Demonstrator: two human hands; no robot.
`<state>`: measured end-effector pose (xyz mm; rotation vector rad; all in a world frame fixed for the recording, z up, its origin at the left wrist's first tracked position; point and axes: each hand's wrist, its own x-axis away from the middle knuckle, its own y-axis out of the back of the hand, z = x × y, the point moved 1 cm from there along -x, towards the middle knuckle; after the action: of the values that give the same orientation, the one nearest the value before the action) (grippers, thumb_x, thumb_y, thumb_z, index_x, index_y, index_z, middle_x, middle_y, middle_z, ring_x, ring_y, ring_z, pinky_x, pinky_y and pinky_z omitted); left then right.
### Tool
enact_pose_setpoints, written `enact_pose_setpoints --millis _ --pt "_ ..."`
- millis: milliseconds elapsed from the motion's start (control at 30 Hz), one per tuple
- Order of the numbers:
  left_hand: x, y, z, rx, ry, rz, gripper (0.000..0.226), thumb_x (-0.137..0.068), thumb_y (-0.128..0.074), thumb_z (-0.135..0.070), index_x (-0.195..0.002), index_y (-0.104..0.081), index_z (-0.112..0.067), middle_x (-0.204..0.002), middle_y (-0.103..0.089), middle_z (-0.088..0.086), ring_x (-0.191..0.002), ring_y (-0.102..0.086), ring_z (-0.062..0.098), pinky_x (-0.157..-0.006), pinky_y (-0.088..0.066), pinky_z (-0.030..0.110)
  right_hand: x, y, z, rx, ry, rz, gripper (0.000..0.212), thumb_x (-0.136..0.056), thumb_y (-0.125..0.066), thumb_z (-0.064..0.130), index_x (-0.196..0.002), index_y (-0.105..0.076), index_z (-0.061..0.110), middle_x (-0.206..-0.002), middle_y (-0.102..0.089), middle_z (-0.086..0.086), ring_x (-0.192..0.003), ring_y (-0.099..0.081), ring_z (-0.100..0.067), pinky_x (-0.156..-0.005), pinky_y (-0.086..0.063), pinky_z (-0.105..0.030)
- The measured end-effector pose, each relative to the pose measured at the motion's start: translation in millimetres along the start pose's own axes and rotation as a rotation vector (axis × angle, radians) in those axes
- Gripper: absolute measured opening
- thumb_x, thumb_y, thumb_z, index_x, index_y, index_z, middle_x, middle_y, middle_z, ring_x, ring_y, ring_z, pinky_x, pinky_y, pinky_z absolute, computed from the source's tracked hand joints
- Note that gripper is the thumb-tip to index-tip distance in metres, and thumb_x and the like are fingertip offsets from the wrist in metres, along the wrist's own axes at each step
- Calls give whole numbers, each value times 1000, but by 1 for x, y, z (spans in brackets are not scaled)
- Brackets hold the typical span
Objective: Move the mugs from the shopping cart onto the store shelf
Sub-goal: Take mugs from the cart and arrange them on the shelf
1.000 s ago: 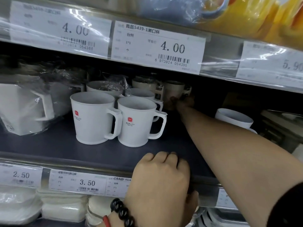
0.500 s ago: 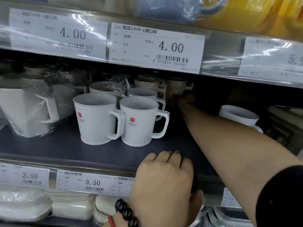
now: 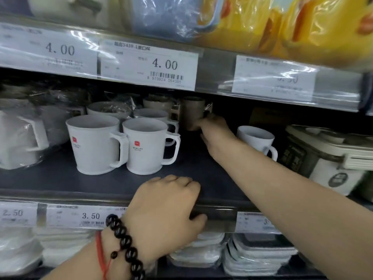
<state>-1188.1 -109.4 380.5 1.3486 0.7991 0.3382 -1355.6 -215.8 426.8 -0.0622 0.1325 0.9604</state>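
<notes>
Two white mugs (image 3: 123, 144) stand side by side near the shelf (image 3: 60, 178) front edge, bare shelf before them. The left hand (image 3: 167, 207), at 6 o'clock, curls its fingers over that edge. At 1 o'clock, the right hand (image 3: 217, 132) reaches deep, gripping a rear mug (image 3: 191, 112); open floor lies beneath its arm.

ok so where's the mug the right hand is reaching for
In the head view, the mug stands far back on the middle shelf, behind the two front white mugs, with the right hand on its right side.
</notes>
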Motion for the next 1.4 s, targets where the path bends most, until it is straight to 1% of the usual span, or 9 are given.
enact_pose_setpoints --millis 100,200,267,400,500,733,867,1067,1400 --pt "3 4 6 30 -21 -57 44 -86 -39 -61 -121 -46 -35 -122 -51 -15 -116 -46 8 -88 -41 29 74 45 13 -117 118 60 21 -88 -56 -5 -86 -63 15 -84 -66 -6 -78 -63 -13 -70 -53 -23" --pt "8 4 12 36 -14 -56 46 -86 -41 -63 -123 -48 -36 -122 -50 -17 -118 -43 5 -87 -42 26 126 97 16 144 513 -140 29 -84 -59 -6 -80 -64 23 -71 -60 1 -60 -54 -3 -56 -43 -15" --pt "8 3 17 26 -9 -58 48 -84 -41 -65 -123 -49 -37 -122 -50 -18 -117 -43 5 -86 -41 26 130 121 11 326 593 -281 27 -81 -66 5 -86 -62 31 -78 -56 2 -70 -52 -9 -64 -43 -23" --pt "7 2 19 28 5 -31 48 -83 -44 -66 -121 -49 -37 -123 -50 -19 -116 -45 6 -86 -42 29 99 136 -8 468 372 -324 68 -68 -82 30 -126 -46 29 -129 -48 1 -118 -48 -18 -99 -45 -40" --pt "7 1 20 33 2 -52 48 -83 -44 -66 -121 -50 -36 -124 -50 -19 -117 -45 7 -87 -42 29 74 130 -14 260 187 -190 104 -58 -89 35 -143 -31 21 -138 -47 1 -119 -51 -16 -99 -48 -42" --pt "12 -5 21 72 -3 -126 51 -84 -40 -68 -126 -47 -40 -129 -48 -21 -121 -41 3 -94 -39 27 24 106 -13 183 136 34 66 -73 -81 6 -130 -48 5 -115 -63 -8 -98 -65 -19 -54 -49 -21" --pt "14 -6 20 41 14 -149 67 -72 -21 -72 -122 -51 -40 -122 -53 -21 -116 -47 2 -89 -39 24 -3 78 -12 169 119 199 51 -74 -79 2 -120 -57 3 -109 -66 -12 -100 -64 -25 -70 -51 -33" --pt "11 -11 21 47 37 -198 43 -69 -43 -68 -90 -66 -39 -87 -64 -20 -83 -62 4 -64 -50 25 -37 47 -11 166 96 271 44 -80 -74 1 -119 -56 13 -99 -64 2 -92 -61 -15 -70 -53 -31" --pt "10 -13 20 34 33 -206 42 -67 -45 -66 -89 -65 -36 -87 -62 -17 -83 -61 8 -65 -52 28 -66 34 -14 179 99 291 47 -85 -68 -1 -128 -55 14 -116 -62 -6 -102 -59 -19 -66 -51 -26"
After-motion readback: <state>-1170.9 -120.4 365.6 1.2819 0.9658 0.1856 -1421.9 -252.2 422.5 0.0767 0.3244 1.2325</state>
